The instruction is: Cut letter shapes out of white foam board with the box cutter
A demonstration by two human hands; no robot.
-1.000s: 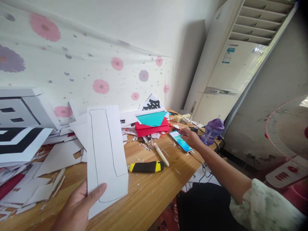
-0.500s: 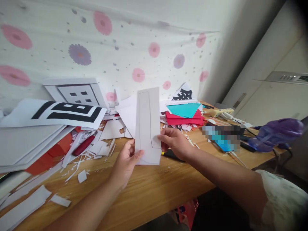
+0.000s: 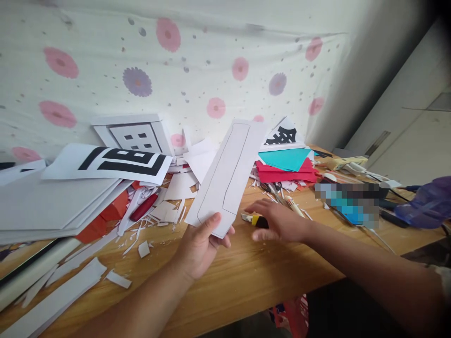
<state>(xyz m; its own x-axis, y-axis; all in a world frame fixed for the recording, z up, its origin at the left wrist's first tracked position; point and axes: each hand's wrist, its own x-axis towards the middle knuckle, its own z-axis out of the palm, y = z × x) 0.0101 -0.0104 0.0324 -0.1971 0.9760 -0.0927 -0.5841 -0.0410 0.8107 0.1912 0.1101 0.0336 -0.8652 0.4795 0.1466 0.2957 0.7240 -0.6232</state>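
Observation:
My left hand (image 3: 206,246) grips the lower end of a white foam board strip (image 3: 229,173), thumb on its face and fingers behind. The strip is tilted, its top leaning right, and a long outline is drawn on it in a thin dark line. My right hand (image 3: 278,220) is over the table with its fingers apart, holding nothing. Under and beside those fingers lies a yellow and black utility knife (image 3: 258,221), its blade end pointing left. Whether the fingers touch the knife I cannot tell.
Scissors (image 3: 271,188) and a white pen (image 3: 294,206) lie past my right hand. Red sheets (image 3: 285,174) and a teal sheet (image 3: 287,158) are stacked behind. A dark red tool handle (image 3: 143,207), paper scraps and white boards (image 3: 52,202) cover the left. A partly pixelated phone (image 3: 347,206) lies right.
My right hand has let go of the strip and moved down and right to the utility knife. The strip, still in my left hand, has tilted to the right. The view has shifted left.

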